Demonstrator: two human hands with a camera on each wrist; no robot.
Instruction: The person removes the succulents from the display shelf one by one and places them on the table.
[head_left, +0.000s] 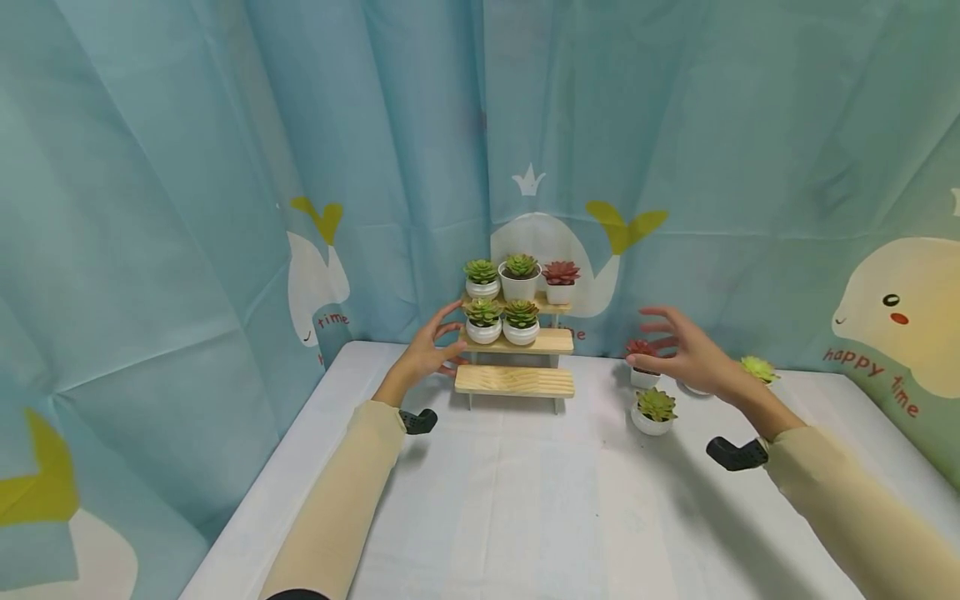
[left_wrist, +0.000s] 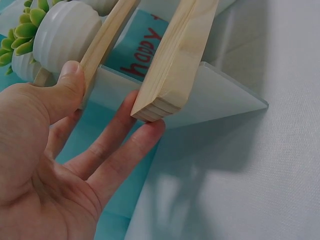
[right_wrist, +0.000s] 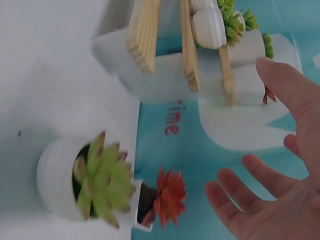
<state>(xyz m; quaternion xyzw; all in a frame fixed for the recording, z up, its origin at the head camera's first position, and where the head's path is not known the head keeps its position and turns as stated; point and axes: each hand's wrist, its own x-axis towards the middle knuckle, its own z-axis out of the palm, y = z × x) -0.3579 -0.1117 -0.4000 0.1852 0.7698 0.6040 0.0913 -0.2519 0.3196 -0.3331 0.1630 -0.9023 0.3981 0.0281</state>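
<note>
A three-step wooden plant stand (head_left: 514,381) has white-potted succulents on its upper two steps: two green (head_left: 481,272) and one red (head_left: 561,275) on top, two green on the middle. My left hand (head_left: 423,354) is at the stand's left end; in the left wrist view its fingertips touch the bottom plank (left_wrist: 170,65) and its thumb lies by the middle plank. My right hand (head_left: 693,354) holds nothing, fingers spread and slightly bent, near a red potted succulent (head_left: 645,379). In front of that one sits a green succulent (head_left: 655,408) in a round white pot.
Partly behind my right forearm stand another white pot and a yellow-green succulent (head_left: 759,368). The table has a white cloth (head_left: 510,508). A blue-green printed curtain (head_left: 420,125) hangs behind and beside it. Each wrist wears a black device (head_left: 737,454).
</note>
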